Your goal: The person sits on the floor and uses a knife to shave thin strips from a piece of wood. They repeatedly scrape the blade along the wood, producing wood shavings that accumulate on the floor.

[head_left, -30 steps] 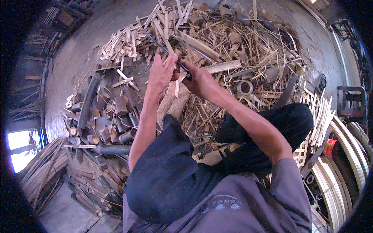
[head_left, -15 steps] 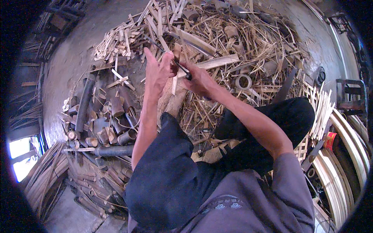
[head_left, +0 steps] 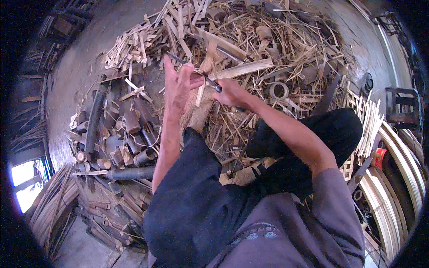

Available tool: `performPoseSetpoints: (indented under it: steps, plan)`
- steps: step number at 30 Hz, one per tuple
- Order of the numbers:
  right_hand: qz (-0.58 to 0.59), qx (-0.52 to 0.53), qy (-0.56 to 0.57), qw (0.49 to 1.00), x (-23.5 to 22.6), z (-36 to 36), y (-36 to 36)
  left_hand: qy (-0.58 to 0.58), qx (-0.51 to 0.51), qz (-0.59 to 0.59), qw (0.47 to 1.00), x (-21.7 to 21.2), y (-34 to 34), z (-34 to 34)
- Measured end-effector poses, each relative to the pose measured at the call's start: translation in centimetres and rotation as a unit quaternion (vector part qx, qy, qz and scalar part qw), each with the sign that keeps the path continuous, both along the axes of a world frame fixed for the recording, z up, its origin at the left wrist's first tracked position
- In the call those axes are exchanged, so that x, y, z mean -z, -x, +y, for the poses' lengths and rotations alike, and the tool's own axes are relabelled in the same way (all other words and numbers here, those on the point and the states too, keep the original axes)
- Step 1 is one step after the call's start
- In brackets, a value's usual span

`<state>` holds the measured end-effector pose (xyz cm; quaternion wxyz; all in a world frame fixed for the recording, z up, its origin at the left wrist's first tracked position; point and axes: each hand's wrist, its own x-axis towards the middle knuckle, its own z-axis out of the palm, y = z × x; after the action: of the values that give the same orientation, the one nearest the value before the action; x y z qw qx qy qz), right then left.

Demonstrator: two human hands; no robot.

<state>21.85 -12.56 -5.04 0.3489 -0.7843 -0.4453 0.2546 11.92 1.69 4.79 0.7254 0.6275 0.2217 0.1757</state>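
My right hand (head_left: 230, 94) grips the handle of a long knife (head_left: 192, 68), its dark blade running up and left across a pale bamboo strip (head_left: 201, 91). My left hand (head_left: 178, 85) holds that strip upright, fingers spread along it, thumb near the blade. The strip stands on a thick wooden block (head_left: 199, 114) just beyond my knees. Both forearms reach forward over my dark trousers.
A heap of bamboo strips and shavings (head_left: 250, 40) lies ahead. Cut bamboo tube sections (head_left: 120, 138) are piled at the left on the grey floor (head_left: 80, 58). Bent bamboo hoops (head_left: 393, 178) and split slats (head_left: 368, 125) lie at the right. A bamboo ring (head_left: 279, 90) rests among the shavings.
Both hands sit lower and nearer in the picture than before, and the heap of strips has shifted upward with the view. The grip on knife and strip is unchanged.
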Motion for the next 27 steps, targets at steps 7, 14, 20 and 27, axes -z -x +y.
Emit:
performPoseSetpoints:
  steps: [7, 14, 20, 27]
  plan:
    - [0.221, 0.035, 0.021, 0.974, 1.7, -0.6, 1.6, -0.016, 0.03, 0.058, 0.998, -1.9, -0.1, 0.2]
    - [0.273, 0.017, 0.004, 0.962, 1.7, -0.7, 1.0, -0.353, 0.087, 0.08, 0.928, -0.5, -2.3, 0.6]
    - [0.155, 0.04, -0.012, 0.987, 2.0, 0.3, 2.2, -0.301, 0.084, 0.011, 0.95, 5.5, -5.1, 2.0]
    - [0.029, 0.093, 0.023, 0.995, 5.1, 1.8, 1.1, -0.295, 0.037, 0.022, 0.955, 6.1, -7.0, 1.2]
